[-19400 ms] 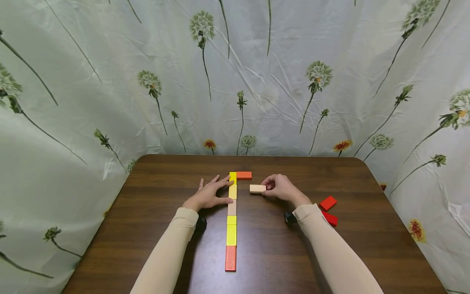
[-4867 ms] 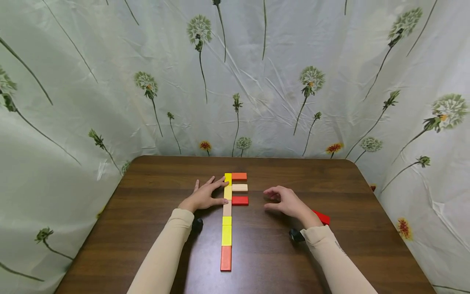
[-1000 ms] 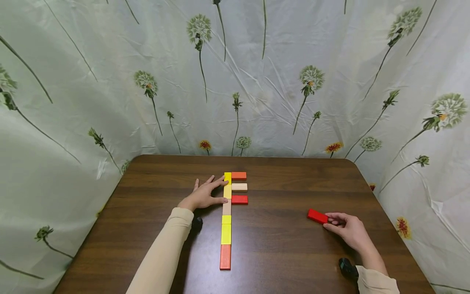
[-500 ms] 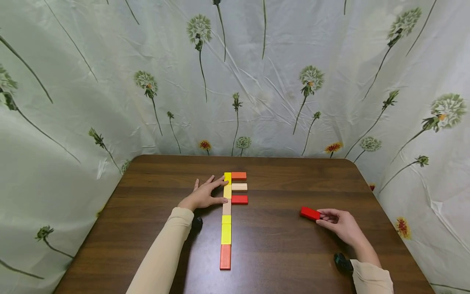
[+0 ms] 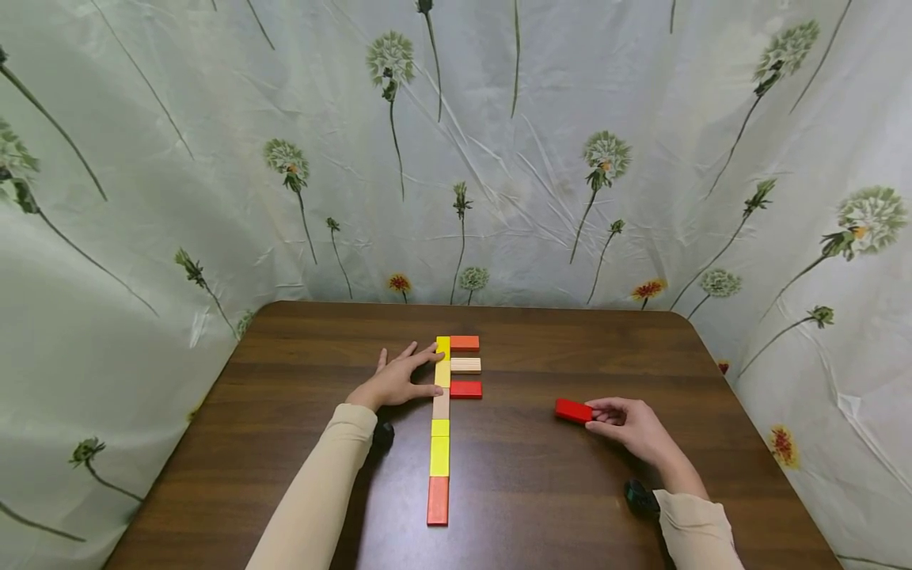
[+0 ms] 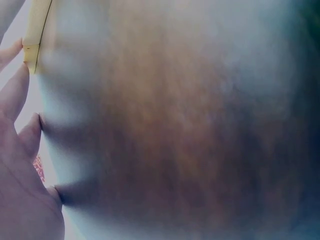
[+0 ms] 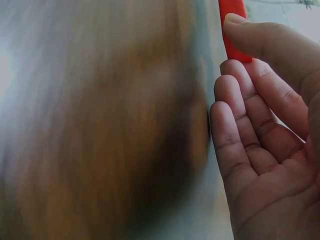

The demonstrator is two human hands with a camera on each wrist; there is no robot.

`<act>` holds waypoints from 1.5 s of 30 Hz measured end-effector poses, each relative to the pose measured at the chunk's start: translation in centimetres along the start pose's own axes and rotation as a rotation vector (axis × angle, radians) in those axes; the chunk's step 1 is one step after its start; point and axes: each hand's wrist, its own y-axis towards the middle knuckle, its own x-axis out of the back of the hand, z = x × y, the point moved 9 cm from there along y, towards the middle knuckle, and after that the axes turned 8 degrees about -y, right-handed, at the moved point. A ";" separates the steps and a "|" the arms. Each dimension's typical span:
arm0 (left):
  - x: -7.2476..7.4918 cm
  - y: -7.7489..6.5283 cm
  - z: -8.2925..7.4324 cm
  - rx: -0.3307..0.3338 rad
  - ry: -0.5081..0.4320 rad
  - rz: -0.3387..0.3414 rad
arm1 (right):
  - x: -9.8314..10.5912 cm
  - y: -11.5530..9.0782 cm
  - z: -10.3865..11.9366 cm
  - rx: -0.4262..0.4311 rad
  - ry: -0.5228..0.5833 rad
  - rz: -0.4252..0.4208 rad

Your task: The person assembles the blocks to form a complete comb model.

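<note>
My right hand pinches the end of a red wooden block between thumb and fingers, right of the table's middle. In the right wrist view the thumb lies over that block. My left hand is spread, its thumb and index fingertips touching the upper part of an upright column of blocks. A yellow block, a pale yellow one, a pinkish one, more yellow and an orange-red one make up this column.
Three blocks extend rightward from the column: an orange one at the top, a ridged natural-wood one and a red one. All lie on a dark brown table. Behind it hangs a flowered curtain.
My right hand went to the far right, took hold of the red block there and carries it leftward. Earlier, the wooden and red blocks joined the column's right side. My left hand stays.
</note>
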 end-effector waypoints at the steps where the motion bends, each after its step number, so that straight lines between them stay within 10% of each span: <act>1: 0.0 0.0 0.0 0.001 -0.001 0.000 | -0.2 0.2 0.2 0.004 0.003 0.003; 45: -0.1 0.1 0.3 0.012 0.020 0.006 | -7.3 5.4 10.4 0.237 0.050 0.163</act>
